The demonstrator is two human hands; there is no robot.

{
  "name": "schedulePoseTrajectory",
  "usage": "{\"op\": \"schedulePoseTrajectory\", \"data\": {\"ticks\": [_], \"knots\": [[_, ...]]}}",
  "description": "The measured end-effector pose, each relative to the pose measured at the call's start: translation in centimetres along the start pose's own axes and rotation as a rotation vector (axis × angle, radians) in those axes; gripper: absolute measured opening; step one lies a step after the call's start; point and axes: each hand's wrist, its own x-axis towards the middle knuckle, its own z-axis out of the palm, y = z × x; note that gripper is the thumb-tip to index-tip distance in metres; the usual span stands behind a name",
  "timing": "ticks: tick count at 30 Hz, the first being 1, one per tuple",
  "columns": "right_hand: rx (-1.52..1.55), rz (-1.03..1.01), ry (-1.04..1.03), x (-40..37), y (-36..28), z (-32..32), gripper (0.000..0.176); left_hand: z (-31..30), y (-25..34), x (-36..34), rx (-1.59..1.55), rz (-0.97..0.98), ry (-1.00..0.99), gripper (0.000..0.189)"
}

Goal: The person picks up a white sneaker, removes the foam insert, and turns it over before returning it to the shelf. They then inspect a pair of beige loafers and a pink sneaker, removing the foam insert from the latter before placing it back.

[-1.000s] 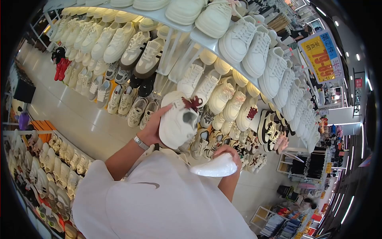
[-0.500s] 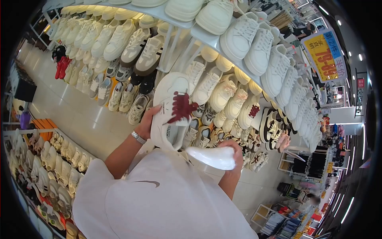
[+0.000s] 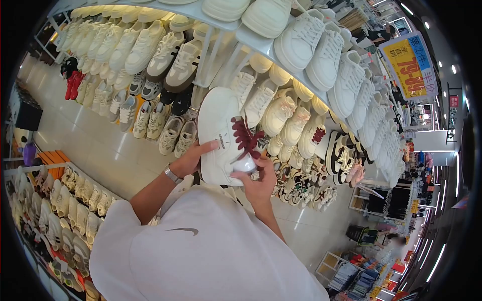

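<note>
Gripping the white shoe (image 3: 212, 115), the left hand (image 3: 195, 156) curls partly closed around its side. The right hand (image 3: 259, 181), fingers slightly parted, holds a shiny insert (image 3: 244, 164) in the shoe's opening, red laces (image 3: 243, 134) just above those fingers.

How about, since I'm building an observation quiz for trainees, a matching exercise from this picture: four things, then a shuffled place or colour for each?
Things
1. Laces of the held shoe
2. Watch
3. White insert
4. Sign

Places and colours
A. On the wrist of the left hand
B. In the right hand, at the held shoe's opening
C. Mainly yellow and blue
D. Dark red

Pairs: 1-D, 2-A, 3-B, 4-C
</note>
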Motion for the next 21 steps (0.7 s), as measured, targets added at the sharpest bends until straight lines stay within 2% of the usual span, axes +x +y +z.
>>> {"op": "schedulePoseTrajectory", "data": {"ticks": [2, 5, 8, 11, 12, 15, 19, 21], "knots": [[0.037, -0.107, 0.024, 0.2, 1.8, -0.2, 0.058, 0.2, 0.3, 0.3, -0.074, 0.019, 0.011, 0.062], [0.079, 0.097, -0.162, 1.7, -0.3, -1.7, 0.052, 0.5, 0.4, 0.6, -0.230, -0.028, -0.039, 0.063], [-0.022, 0.285, -0.028, 1.6, 0.8, -0.8, 0.050, -0.2, -1.1, 0.7, -0.082, -0.163, -0.035, 0.066], [-0.184, 0.248, 0.119, 2.1, 3.6, 0.8, 0.050, 0.9, -1.3, 0.8, -0.039, -0.232, -0.038, 0.065], [-0.153, 0.312, 0.102, 2.2, 3.6, 0.9, 0.044, 0.8, -1.2, 0.9, -0.048, -0.227, -0.036, 0.064], [0.179, 0.559, 0.019, 2.4, 2.6, 0.8, 0.037, 0.8, -0.3, 1.5, -0.042, -0.210, -0.030, 0.062], [0.674, 0.809, -0.071, -0.2, 4.5, -0.1, 0.067, 1.0, 1.1, 1.2, -0.015, -0.156, 0.003, 0.060], [0.913, 0.861, -0.196, -1.3, 3.4, -0.2, 0.074, 1.0, 1.5, 1.2, 0.075, -0.121, 0.031, 0.061]]}}
